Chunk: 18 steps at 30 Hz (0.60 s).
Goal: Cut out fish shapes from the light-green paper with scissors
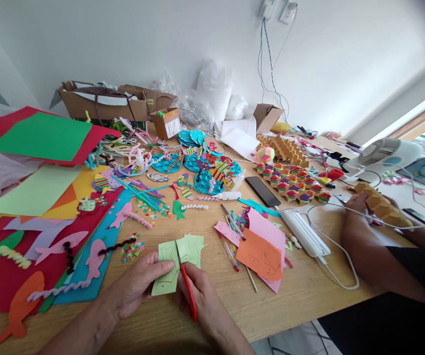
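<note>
Light green paper (167,281) with drawn fish-like outlines is pinched between the thumb and fingers of my left hand (138,278). My right hand (203,291) grips red-handled scissors (190,294), whose blades lie across the paper from below. A cut runs down between the held part and a curled green part on the right. Just beyond my left hand is a scatter of tiny coloured paper bits (133,248). Pink fish cut-outs (96,259) with fuzzy pipe cleaners lie to the left. An orange sheet (259,254) with pencil outlines rests on pink paper to the right.
Stacked coloured sheets (42,135) cover the left side. Behind lie turquoise discs (166,162), a black phone (262,192) and painted egg-carton cups (293,182). A white power strip (304,231) trails a cable. At right, another person's hands (356,209) hold an egg-carton piece (382,207) near a fan (386,153).
</note>
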Motion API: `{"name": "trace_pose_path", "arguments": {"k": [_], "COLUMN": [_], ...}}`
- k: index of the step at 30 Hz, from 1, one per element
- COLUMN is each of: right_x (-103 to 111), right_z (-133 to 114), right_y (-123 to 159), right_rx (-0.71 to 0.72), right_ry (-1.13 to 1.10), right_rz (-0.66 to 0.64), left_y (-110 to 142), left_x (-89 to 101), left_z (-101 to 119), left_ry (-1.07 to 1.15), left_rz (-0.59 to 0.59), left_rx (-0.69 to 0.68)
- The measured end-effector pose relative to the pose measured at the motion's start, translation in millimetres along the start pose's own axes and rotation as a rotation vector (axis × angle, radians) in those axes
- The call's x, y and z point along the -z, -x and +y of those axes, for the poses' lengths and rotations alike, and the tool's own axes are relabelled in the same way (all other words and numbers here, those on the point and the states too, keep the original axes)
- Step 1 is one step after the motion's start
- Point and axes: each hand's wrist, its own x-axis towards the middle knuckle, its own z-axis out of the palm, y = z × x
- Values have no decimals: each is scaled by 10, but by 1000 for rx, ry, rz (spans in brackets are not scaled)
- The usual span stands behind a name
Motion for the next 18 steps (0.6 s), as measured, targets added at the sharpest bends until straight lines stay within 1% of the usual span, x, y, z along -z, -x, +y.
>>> {"name": "trace_pose_path", "arguments": {"k": [3, 8, 13, 16, 18], "right_x": [5, 5, 19, 103, 206], "right_z": [3, 20, 47, 9, -34], "right_y": [-4, -6, -11, 23, 60], "right_rx": [4, -15, -84, -116, -112], "right_ry": [-5, -7, -57, -91, -69], "right_rz": [-4, -1, 2, 20, 85], "left_y": [5, -11, 21, 58, 63], "left_x": [-13, 1, 35, 76, 122], "left_z": [-8, -38, -69, -66, -66], "left_ry": [-45, -47, -27, -14, -45], "left_rz": [64, 27, 51, 65, 113], "left_rx": [16, 31, 58, 65, 30]}}
